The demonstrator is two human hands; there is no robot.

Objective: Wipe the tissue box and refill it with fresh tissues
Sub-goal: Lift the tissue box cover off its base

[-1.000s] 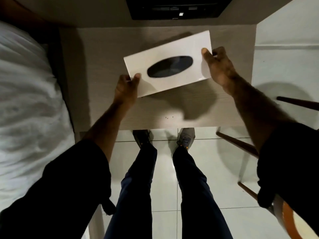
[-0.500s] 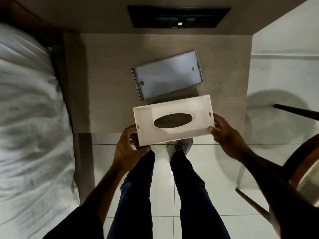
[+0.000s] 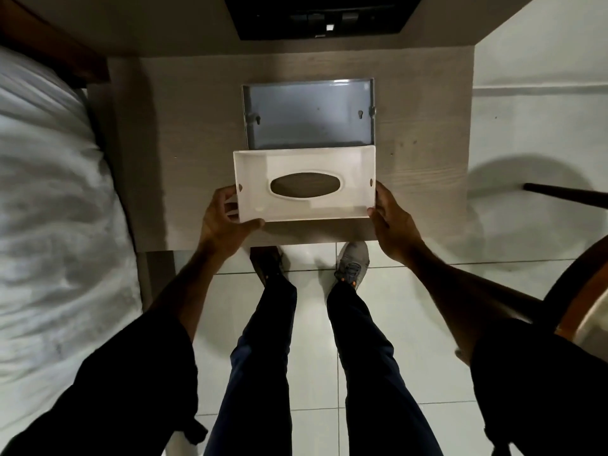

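You are holding the white cover of the tissue box between both hands, just above the near part of the counter. Your left hand is grasping its left end, thumb under the near edge; your right hand is grasping its right end. The cover is turned hollow side up, and you are looking through its oval slot at the wood below.

A second ago you were holding the box closed and tilted over the counter. Now it is in two parts: the grey base is lying on the counter just behind the cover, squared up and bare inside. That is telling you the box is open and has no tissues in it, so wiping and refilling are both waiting. No cloth and no fresh tissues are showing anywhere, so you will probably be fetching them.

As for writing, neither part is showing a brand or label. The dark panel on the wall has small marks, too small to read.
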